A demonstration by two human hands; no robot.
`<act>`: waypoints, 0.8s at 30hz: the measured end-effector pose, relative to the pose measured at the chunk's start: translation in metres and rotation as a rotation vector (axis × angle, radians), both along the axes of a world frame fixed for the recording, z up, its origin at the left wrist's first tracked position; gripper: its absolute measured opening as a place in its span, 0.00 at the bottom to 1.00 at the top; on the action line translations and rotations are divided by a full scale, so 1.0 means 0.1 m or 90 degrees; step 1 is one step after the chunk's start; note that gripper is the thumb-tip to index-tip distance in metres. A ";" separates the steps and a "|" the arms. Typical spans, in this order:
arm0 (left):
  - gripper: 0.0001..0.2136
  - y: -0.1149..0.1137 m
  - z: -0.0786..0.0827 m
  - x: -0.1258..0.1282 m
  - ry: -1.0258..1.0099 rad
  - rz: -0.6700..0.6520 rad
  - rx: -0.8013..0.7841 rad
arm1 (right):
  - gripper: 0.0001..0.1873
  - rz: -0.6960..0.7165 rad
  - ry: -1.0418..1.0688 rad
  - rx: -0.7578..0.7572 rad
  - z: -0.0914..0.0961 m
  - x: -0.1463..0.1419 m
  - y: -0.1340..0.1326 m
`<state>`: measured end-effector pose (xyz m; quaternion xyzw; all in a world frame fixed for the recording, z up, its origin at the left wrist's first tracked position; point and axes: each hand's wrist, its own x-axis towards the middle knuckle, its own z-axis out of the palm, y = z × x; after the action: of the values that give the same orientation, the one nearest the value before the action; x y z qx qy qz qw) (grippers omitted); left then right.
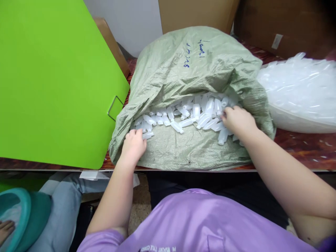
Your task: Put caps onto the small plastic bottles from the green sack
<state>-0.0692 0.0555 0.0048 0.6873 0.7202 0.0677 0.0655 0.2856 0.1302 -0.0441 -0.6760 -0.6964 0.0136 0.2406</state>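
Observation:
A pale green woven sack (189,70) lies on its side, its mouth turned toward me. Small translucent white plastic tubes (183,112) spill from it onto the sack's lower flap. My left hand (133,145) is at the left corner of the mouth, fingers curled down beside a few tubes; what they grip, if anything, is hidden. On the right side, my right hand (238,120) reaches into the opening with its fingers closed among the tubes. Its fingertips are partly hidden, so I cannot make out what is between them.
A large green board (57,80) with a metal wire loop (114,106) stands left of the sack. A clear bag full of similar tubes (301,94) lies at the right. Cardboard boxes (196,15) stand behind. At lower left, another person's hand (6,229) is in a teal tub (36,213).

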 end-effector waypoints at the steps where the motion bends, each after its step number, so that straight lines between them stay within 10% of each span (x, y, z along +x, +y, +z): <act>1: 0.19 0.07 -0.01 -0.08 0.067 0.021 -0.023 | 0.09 0.000 0.007 0.000 0.03 0.00 -0.02; 8: 0.35 0.36 -0.24 -0.31 0.039 0.103 -0.119 | 0.08 0.037 0.082 -0.029 0.25 -0.11 -0.40; 15: 0.58 0.40 -0.18 -0.58 -0.107 0.096 -0.158 | 0.13 0.202 0.232 -0.060 0.07 -0.47 -1.07; 24: 0.23 0.20 -0.15 -0.73 0.007 -0.037 -0.155 | 0.23 0.271 0.230 -0.056 -0.12 -0.63 -1.22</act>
<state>-0.1417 0.0758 -0.0101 0.6950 0.7035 -0.0261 0.1462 0.2231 0.0081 -0.0559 -0.5106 -0.7673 0.2143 0.3235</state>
